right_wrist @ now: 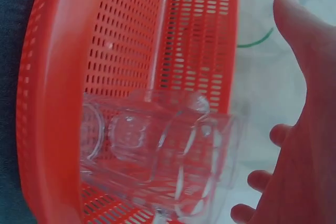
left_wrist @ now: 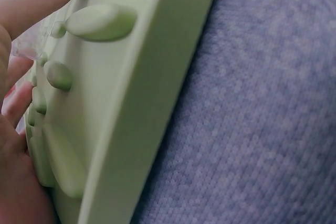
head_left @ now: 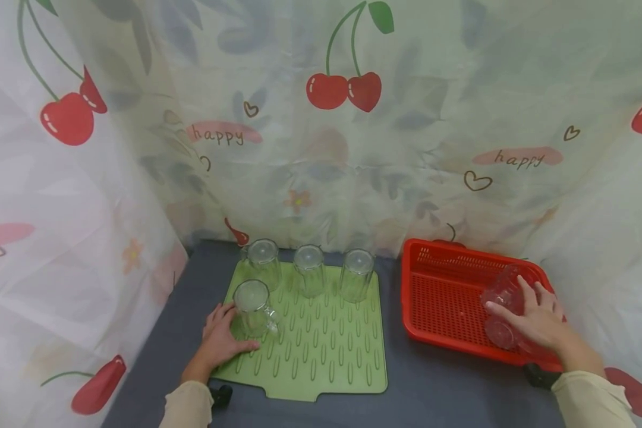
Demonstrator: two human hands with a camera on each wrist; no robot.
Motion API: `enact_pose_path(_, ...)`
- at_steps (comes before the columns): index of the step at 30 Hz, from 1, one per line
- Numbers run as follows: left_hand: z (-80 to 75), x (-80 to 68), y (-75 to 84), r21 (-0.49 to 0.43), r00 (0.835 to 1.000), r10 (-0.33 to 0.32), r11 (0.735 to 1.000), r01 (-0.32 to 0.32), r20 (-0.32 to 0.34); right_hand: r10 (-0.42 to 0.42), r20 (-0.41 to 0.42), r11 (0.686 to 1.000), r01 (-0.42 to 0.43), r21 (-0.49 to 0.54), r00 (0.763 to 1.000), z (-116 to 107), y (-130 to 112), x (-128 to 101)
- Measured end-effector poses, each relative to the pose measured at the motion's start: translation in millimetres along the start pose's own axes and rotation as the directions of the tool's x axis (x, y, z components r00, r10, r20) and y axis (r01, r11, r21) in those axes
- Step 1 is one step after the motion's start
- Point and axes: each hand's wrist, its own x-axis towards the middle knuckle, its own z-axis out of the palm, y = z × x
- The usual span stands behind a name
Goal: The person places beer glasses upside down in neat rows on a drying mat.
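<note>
**Head view: one hand on each glass**

Lower left of centre, the left hand (head_left: 222,342) curls round an upturned mug (head_left: 253,309) standing on the green mat (head_left: 321,356), palm low on the ribs. At right, the right hand (head_left: 537,321) lies with fingers spread over two glasses (head_left: 505,309) on their sides in the red basket (head_left: 438,291). Three more tumblers (head_left: 310,270) stand behind.

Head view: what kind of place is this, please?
Probably a staged dish-drying corner, not a real kitchen: cherry-print curtains wall it in, with a green drying mat of upturned glasses and a red basket.
</note>
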Motion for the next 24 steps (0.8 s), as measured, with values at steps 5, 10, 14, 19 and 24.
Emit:
enact_pose_path(5,0.2,-0.9,0.4,-0.001,1.000,0.005,1.000,-0.005,-0.001,0.000,0.011,1.000,0.000,-0.002,1.000,3.9,6.8,4.1)
enact_pose_path(10,0.2,-1.1,-0.1,0.005,1.000,0.004,1.000,-0.004,0.004,-0.015,0.018,1.000,0.015,0.000,1.000,6.9,9.9,5.4)
enact_pose_path(14,0.3,-1.4,-0.3,0.004,1.000,0.004,1.000,-0.004,0.000,-0.044,0.006,0.999,0.044,-0.017,0.999,9.2,11.9,6.9)
enact_pose_path(19,1.0,-2.0,0.5,0.007,1.000,0.008,1.000,-0.008,-0.012,-0.067,-0.005,0.997,0.067,-0.037,0.998,10.7,15.2,8.5)
enact_pose_path(24,1.3,-1.2,0.2,0.004,1.000,0.007,1.000,-0.007,-0.009,-0.085,-0.012,0.996,0.084,-0.035,0.996,9.9,17.1,8.5)
